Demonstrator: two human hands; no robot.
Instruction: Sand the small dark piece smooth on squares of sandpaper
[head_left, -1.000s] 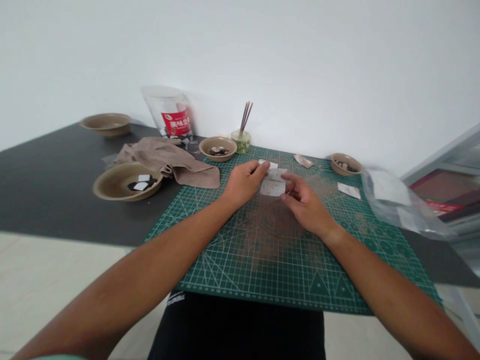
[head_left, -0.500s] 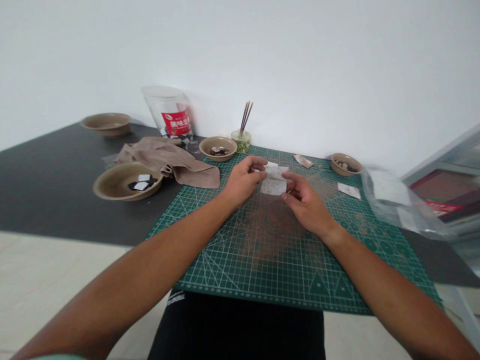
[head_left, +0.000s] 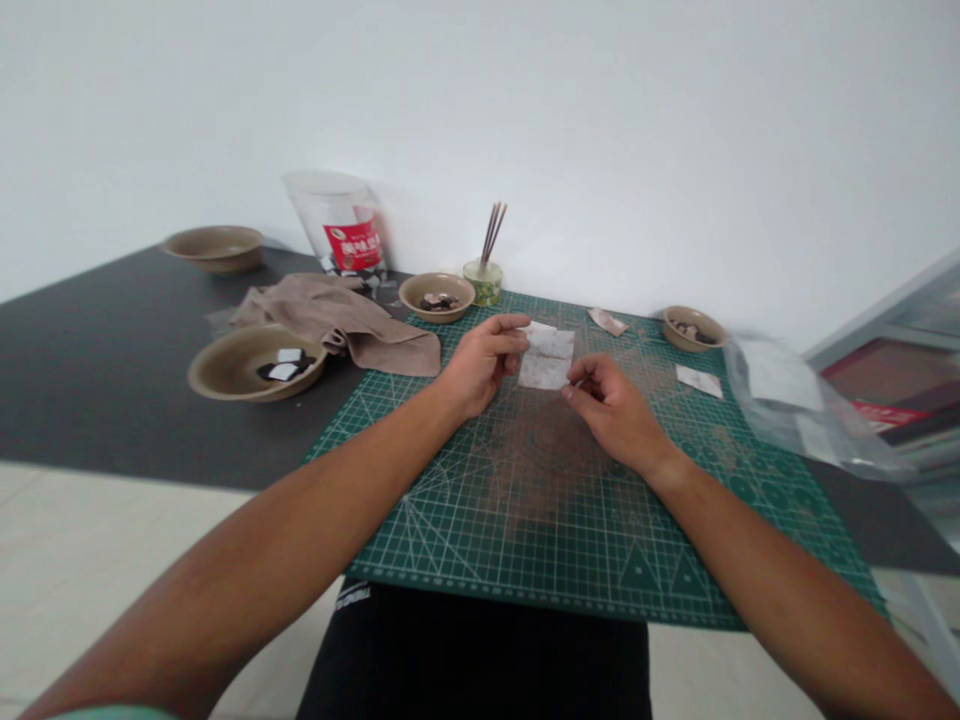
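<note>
A thin, creased white tissue-like sheet [head_left: 545, 372] lies over the green cutting mat, between my two hands. My left hand [head_left: 484, 368] is at its left edge, with fingers apart and their tips reaching the margin; whether they touch it is hard to tell. At the lower right corner, thumb and fingers of my right hand [head_left: 611, 408] are closed on the sheet. Another white piece [head_left: 538, 327] partly shows behind its upper edge. Brown smudges mark the green cutting mat [head_left: 525, 560] beneath and in front of the sheet.
Bowls with small dark pieces stand at left [head_left: 225, 378], back [head_left: 437, 297] and right [head_left: 694, 328]. A brown cloth [head_left: 315, 310], a clear jar [head_left: 337, 220], a stick holder [head_left: 484, 283], another bowl [head_left: 217, 248], loose scraps [head_left: 699, 381] and a plastic bag [head_left: 787, 400] surround the mat.
My left hand has drawn back slightly left, its thumb off the sheet's face. My right fingers have shifted down its right edge to the lower corner. More of the sheet shows.
</note>
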